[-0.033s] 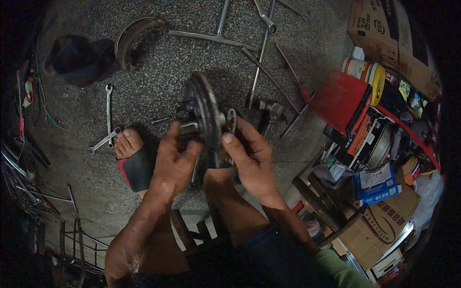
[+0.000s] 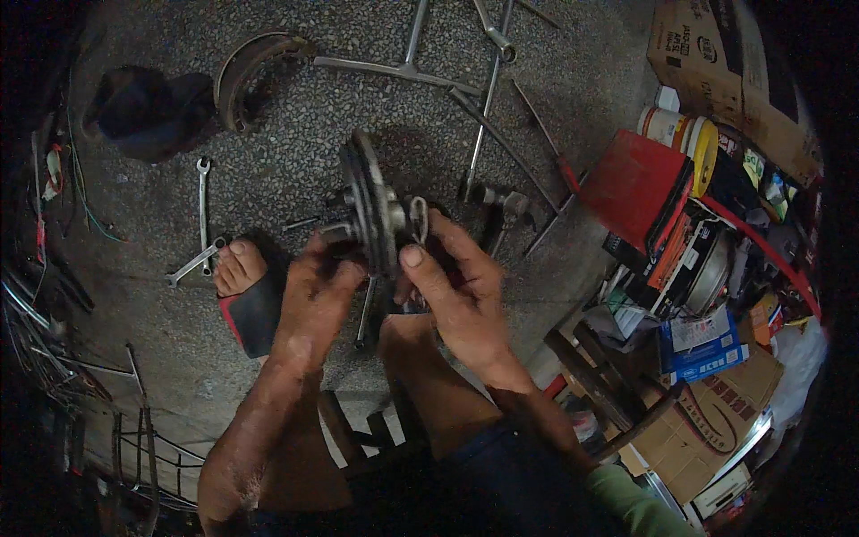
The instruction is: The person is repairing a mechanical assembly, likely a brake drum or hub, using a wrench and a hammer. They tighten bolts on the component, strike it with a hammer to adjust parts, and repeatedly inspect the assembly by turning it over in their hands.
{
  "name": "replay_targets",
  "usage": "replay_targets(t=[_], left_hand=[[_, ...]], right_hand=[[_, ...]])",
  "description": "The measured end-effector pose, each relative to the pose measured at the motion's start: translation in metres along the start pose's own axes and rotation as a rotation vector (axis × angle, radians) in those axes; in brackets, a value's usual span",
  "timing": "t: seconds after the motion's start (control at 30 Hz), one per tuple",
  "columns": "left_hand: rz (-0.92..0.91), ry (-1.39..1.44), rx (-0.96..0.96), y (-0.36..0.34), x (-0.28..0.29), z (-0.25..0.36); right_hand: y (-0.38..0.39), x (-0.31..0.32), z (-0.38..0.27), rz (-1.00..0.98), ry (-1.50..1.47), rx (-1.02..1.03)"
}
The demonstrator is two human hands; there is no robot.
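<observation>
My left hand is clenched around the near left side of a dark round metal brake plate held on edge above the speckled concrete floor, and my right hand grasps its right face, thumb pressed beside a small bright metal ring on the hub. I judge I am fitting or freeing that ring; the next move calls for a steady plate and a careful pull with the fingertips. Just left of my hands my bare foot rests in a red and black sandal, near two silver spanners. Farther off lie a curved grey brake shoe and long steel rods; a red box sits right.
</observation>
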State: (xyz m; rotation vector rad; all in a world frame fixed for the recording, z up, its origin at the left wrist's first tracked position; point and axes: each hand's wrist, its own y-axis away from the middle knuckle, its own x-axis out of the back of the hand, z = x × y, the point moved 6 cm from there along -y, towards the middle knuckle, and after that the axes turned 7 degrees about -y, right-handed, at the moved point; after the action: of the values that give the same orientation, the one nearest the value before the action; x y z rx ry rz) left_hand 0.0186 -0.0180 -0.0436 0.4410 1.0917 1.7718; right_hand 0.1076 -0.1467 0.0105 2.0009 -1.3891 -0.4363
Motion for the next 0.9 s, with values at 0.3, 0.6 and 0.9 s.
replay_targets(t=[0.3,0.6,0.9], left_hand=[[0.204,-0.089,-0.247,0.009,0.053,0.014],[0.257,-0.865,-0.637,0.024,0.055,0.038],[0.126,-1.134,-0.721,0.024,0.052,0.059]], right_hand=[[0.002,-0.037,-0.014,-0.182,-0.033,-0.041],[-0.003,-0.027,-0.011,-0.226,0.382,0.21],[0.005,-0.027,-0.003,-0.298,0.17,0.089]])
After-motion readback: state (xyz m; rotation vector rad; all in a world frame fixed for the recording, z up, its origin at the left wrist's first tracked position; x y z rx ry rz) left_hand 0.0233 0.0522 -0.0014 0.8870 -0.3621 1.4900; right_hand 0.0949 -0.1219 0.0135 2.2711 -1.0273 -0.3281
